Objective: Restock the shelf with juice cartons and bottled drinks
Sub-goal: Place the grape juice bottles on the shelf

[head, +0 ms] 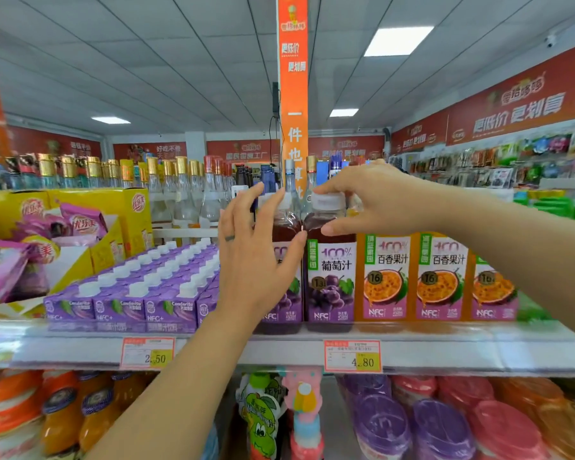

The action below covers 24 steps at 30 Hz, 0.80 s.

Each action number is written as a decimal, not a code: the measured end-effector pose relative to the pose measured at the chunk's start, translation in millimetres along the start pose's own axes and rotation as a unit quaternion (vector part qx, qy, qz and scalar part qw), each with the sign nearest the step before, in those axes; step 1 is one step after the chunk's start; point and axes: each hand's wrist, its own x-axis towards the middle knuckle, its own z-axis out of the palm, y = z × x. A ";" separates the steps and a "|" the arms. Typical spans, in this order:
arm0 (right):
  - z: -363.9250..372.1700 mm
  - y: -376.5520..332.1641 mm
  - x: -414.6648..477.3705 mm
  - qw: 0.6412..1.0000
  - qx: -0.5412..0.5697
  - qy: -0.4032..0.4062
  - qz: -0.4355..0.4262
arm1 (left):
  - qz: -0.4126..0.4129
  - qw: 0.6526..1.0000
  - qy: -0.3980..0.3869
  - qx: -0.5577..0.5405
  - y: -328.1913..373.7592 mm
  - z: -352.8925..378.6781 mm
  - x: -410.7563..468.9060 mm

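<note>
Left hand (256, 250) spread flat against one grape bottle (286, 224), right hand (372, 200) at its 2 o'clock gripping the neighbour bottle (331, 280) by its cap; shelf (279, 351) looks nearly full

A grocery shop: a shelf (312, 351) edged with price tags (352, 356), rows of purple juice cartons (136, 293) and bottled drinks (440, 277), red promotional banners (512, 107) along the walls at upper right.

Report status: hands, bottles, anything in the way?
Left hand open, flat against the left grape juice bottle. Right hand grips the right grape juice bottle at its cap. Both upright on the shelf. Passion fruit bottles tight alongside.
</note>
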 end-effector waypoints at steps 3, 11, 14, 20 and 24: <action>-12.2 1.6 12.9 0.997 0.074 -0.023 0.010 | -0.023 0.997 -0.023 -0.065 -3.9 -4.9 15.3; -11.0 10.5 85.5 0.990 0.020 -0.107 0.090 | -0.018 0.990 -0.007 -0.140 -10.2 0.9 22.9; -0.9 13.5 105.7 0.971 -0.002 -0.198 0.135 | -0.017 0.990 -0.002 -0.139 -11.0 2.6 22.2; 0.6 16.3 112.7 0.958 0.012 -0.246 0.145 | -0.016 0.990 -0.003 -0.138 -9.7 1.0 21.7; 3.3 18.4 106.5 0.974 -0.023 -0.197 0.106 | -0.018 0.991 -0.006 -0.133 -6.8 -0.4 22.1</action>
